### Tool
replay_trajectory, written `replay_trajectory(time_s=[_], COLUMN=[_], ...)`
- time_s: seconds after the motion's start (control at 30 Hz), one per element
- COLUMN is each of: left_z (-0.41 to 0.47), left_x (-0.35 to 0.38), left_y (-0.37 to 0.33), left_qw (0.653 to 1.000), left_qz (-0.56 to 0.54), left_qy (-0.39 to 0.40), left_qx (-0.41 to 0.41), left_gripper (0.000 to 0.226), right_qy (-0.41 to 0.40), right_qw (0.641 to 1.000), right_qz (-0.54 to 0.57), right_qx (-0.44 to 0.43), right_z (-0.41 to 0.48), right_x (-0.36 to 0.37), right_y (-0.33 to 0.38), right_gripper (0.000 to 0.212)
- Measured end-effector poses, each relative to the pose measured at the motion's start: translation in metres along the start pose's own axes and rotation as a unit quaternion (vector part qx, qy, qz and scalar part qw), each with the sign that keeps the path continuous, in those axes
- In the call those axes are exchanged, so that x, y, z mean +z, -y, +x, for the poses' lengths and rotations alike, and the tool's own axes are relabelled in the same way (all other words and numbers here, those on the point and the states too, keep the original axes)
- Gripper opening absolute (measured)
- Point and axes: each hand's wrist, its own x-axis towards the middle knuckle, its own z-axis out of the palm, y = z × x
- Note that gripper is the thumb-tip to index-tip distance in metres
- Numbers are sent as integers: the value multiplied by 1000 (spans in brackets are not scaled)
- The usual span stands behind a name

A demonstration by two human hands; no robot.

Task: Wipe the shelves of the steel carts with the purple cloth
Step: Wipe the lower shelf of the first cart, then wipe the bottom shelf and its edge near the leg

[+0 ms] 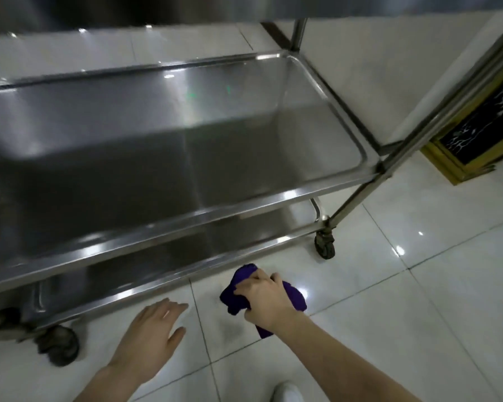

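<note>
A steel cart fills the upper left of the head view, with a wide middle shelf (163, 132) and a lower shelf (244, 227) beneath it. My right hand (265, 300) grips a bunched purple cloth (295, 294) just in front of the lower shelf's front rim, above the floor tiles. My left hand (151, 335) hovers with fingers straight and spread, holding nothing, near the lower shelf's front edge. The top shelf shows only as a blurred steel edge along the top of the view.
Cart casters stand at the right front (325, 245) and left front (59, 348). A slanted steel post (436, 111) rises on the right. A gold-framed dark panel (476, 132) stands against the wall. Glossy white floor tiles (418, 300) spread to the right. A white shoe tip (286, 393) shows below.
</note>
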Motion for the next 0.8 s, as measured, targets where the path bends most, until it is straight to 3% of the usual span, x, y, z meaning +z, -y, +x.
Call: replay_trajectory(time_s=[0.23, 0.4, 0.63, 0.8], left_z=[-62, -76, -39, 9], left_x=[-166, -293, -427, -484], left_y=[-122, -227, -382, -474], left_qw=[999, 996, 974, 960], left_qz=[1, -3, 49, 20], left_qy=[-6, -11, -73, -154], left_qx=[41, 92, 207, 234], left_gripper=[27, 33, 29, 18], right_qy=[-41, -87, -173, -226], right_qw=[988, 977, 951, 943], right_qz=[131, 150, 150, 103], right_qx=[71, 125, 207, 220], right_z=[-144, -251, -362, -402], right_x=[-140, -262, -406, -481], right_y=[5, -14, -100, -179], right_gripper=[53, 54, 52, 50])
